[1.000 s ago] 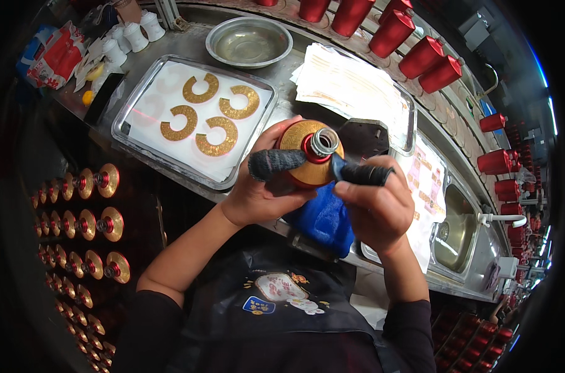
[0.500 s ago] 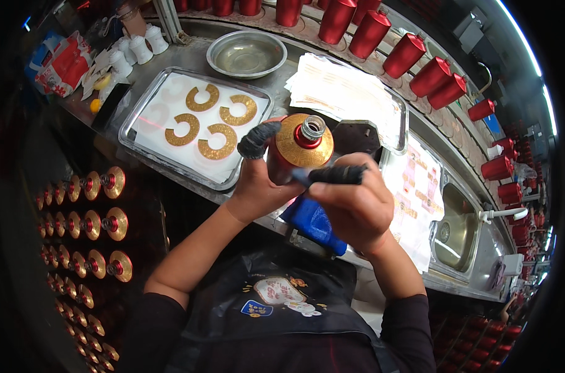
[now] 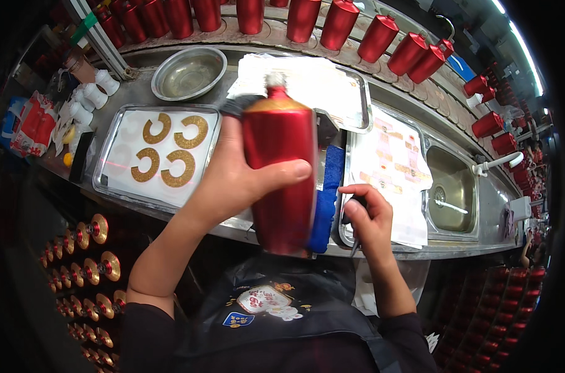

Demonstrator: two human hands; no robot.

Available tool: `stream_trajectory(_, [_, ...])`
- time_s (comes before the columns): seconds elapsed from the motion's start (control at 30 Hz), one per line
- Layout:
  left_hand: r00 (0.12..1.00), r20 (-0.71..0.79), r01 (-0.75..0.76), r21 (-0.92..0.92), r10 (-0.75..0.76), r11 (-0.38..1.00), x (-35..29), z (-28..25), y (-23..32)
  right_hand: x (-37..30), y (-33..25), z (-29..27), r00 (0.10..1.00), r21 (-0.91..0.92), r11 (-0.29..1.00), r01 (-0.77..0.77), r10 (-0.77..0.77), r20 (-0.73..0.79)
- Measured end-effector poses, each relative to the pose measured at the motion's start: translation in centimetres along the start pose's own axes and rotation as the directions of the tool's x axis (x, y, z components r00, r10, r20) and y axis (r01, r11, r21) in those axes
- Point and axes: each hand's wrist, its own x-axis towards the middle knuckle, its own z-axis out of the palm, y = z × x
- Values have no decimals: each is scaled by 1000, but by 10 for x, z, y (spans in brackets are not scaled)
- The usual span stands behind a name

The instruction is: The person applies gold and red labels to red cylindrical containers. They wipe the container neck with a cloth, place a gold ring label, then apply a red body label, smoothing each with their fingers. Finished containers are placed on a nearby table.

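Note:
Upright in front of me is a glossy red bottle (image 3: pixel 281 180) with a gold shoulder and a bare glass neck, slightly smeared by motion. My left hand (image 3: pixel 236 165) grips its side, thumb across the front; black wrapping covers a fingertip at the shoulder. To the right, my right hand (image 3: pixel 372 221) is closed around a dark-handled tool (image 3: pixel 355 239), whose thin tip points down; most of the handle is hidden by the fingers. A folded blue cloth (image 3: pixel 323 221) lies between the bottle and that hand. Gold C-shaped labels (image 3: pixel 179 168) rest on white paper in a metal tray (image 3: pixel 102 158) at left.
Behind the bottle are a metal bowl (image 3: pixel 189 74) and stacked white sheets (image 3: pixel 326 81) on a tray. Printed label sheets (image 3: pixel 388 155) and a sink (image 3: pixel 450 199) are at right. Red bottles (image 3: pixel 304 22) line the far conveyor; gold-shouldered bottles (image 3: pixel 108 264) stand lower left.
My left hand has brought the bottle nearer and tipped it so its red side shows. My right hand has moved the tool away from the bottle's shoulder, rightward and down. The view has shifted right.

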Motion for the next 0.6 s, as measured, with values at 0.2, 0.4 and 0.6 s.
stream_trajectory(0.2, [962, 151, 212, 127, -230, 969, 23, 44, -50, -27, 43, 3, 998, -96, 994, 59, -57, 25])
stream_trajectory(0.4, [976, 12, 199, 346, -217, 917, 34, 47, -45, -3, 55, 7, 998, -131, 991, 21, -13, 62])
stream_trajectory(0.6, [989, -120, 150, 721, -91, 676, 30, 31, -32, -3, 42, -6, 992, -79, 992, -97, 103, 71])
